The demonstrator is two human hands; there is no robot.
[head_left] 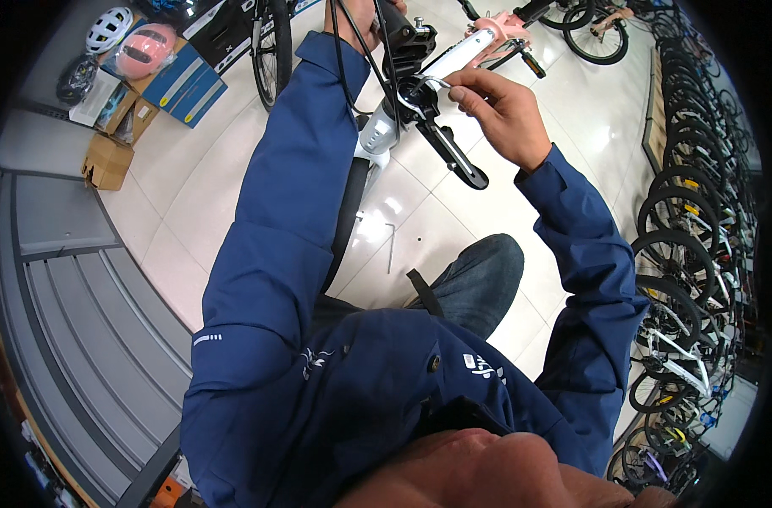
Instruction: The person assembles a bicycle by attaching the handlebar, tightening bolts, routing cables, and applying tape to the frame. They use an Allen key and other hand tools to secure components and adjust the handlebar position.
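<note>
While right hand (502,112) pinches bent silver metal hex key (437,81) at black fitting (426,108) on silver-white bicycle (381,133), left hand (355,24) near black cables (392,83), grip unclear. Likely bolt-turning step; next move needs seated key.

Your head-worn left fisheye faces down from above your navy jacket (373,372), which fills the lower foreground at close range; your left hand (354,24) and right hand (509,117) sit farther out, toward the upper edge, above the tiled floor (191,195).
</note>
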